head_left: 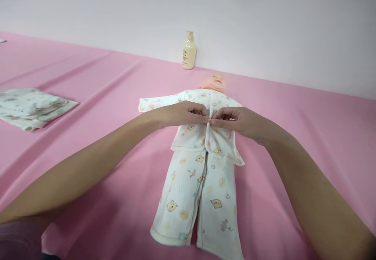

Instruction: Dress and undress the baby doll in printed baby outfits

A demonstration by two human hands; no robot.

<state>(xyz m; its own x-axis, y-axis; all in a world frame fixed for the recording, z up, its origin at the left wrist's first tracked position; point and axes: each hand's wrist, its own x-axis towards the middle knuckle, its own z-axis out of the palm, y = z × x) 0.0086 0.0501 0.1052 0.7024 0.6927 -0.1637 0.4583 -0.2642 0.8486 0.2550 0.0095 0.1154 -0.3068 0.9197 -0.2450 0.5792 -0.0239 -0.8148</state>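
A baby doll [216, 82] lies on its back on the pink sheet, dressed in a white printed top [205, 134] and matching trousers [199, 197]. Both my hands meet over the doll's chest at the top's front opening. My left hand [182, 115] pinches the left edge of the opening, fingers closed. My right hand [235, 120] pinches the right edge opposite it, fingertips almost touching the left ones. The doll's left sleeve stretches out toward the left; its right arm is hidden behind my right hand.
A cream pump bottle [189, 52] stands against the white wall behind the doll's head. A folded pile of pale printed clothes [31, 107] lies at the left on the pink sheet [102, 95].
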